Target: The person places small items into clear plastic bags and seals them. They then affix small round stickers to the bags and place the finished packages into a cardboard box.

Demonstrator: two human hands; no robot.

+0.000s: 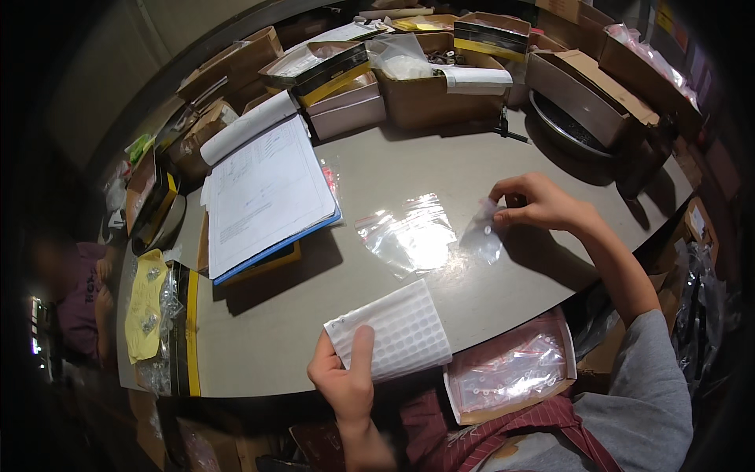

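Note:
My left hand (348, 376) grips a sheet of round white stickers (405, 329), thumb on top, above the near edge of the table. To the right, my right hand (541, 204) pinches a small clear plastic bag (482, 238) by its upper corner. A little white round piece shows on or in that bag near my fingertips; I cannot tell which. Left of the bag, a fanned pile of clear zip bags (401, 232) lies flat on the table, shining under the light. An open cardboard tray (572, 370) at the near edge holds several bags with small white pieces.
A blue clipboard with papers (271, 197) stands tilted at the left on the grey table (377, 169). Cardboard boxes (440, 106) line the back. A dark round pan (562, 130) sits at the back right. Another person's sleeve (79, 275) shows at far left.

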